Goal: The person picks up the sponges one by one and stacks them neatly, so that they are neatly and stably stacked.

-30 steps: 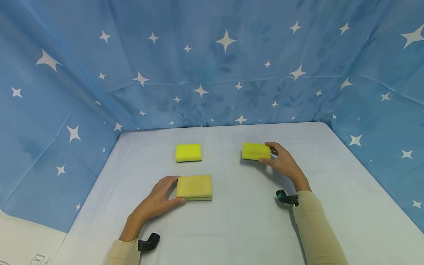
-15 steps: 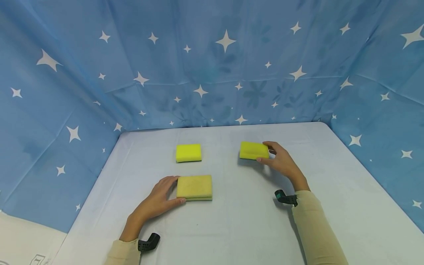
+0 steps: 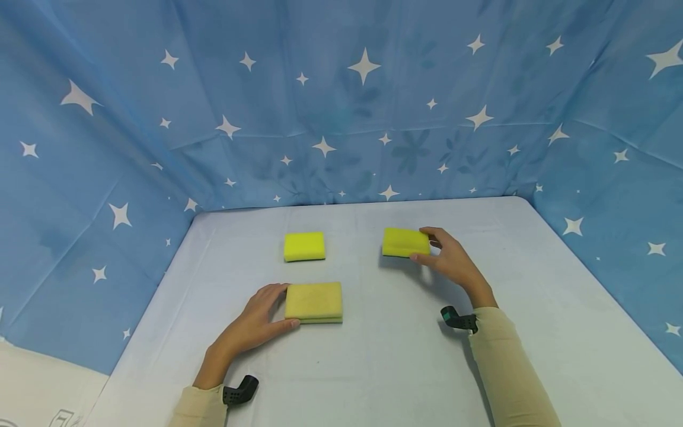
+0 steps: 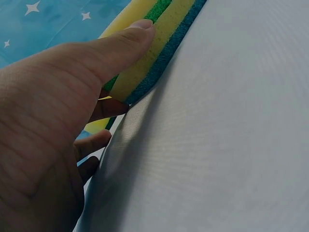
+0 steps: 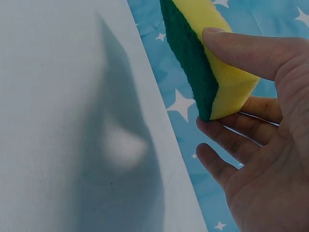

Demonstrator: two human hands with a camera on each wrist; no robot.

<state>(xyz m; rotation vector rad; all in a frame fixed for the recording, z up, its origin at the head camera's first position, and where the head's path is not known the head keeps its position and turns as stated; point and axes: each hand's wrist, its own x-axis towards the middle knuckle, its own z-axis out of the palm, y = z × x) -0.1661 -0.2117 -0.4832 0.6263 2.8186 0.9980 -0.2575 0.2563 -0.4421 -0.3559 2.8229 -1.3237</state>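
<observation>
- Sponges are the things both hands work on; going from left to right, the left hand (image 3: pixel 255 323) comes first. It rests on the table (image 3: pixel 373 367) at the left end of a stack of two sponges (image 3: pixel 313 302). The thumb lies along the near side of the stack and the fingers curl around the far corner, so the hand grips it from the side. The stack lies flat, with its long side running left to right.
- Beyond the stack, away from the left hand, one single sponge (image 3: pixel 304 246) lies alone on the table. No hand touches it, and the left hand is the nearer one.
- The right hand (image 3: pixel 450 261) pinches another sponge (image 3: pixel 405 242) at its right end, thumb on the near edge and fingers behind. The right wrist view shows this sponge lifted off the cloth, with its green side facing down and a shadow under it.
- From the right hand the held sponge points to the left, toward the single sponge and the stack. Its long side runs left to right too.
</observation>
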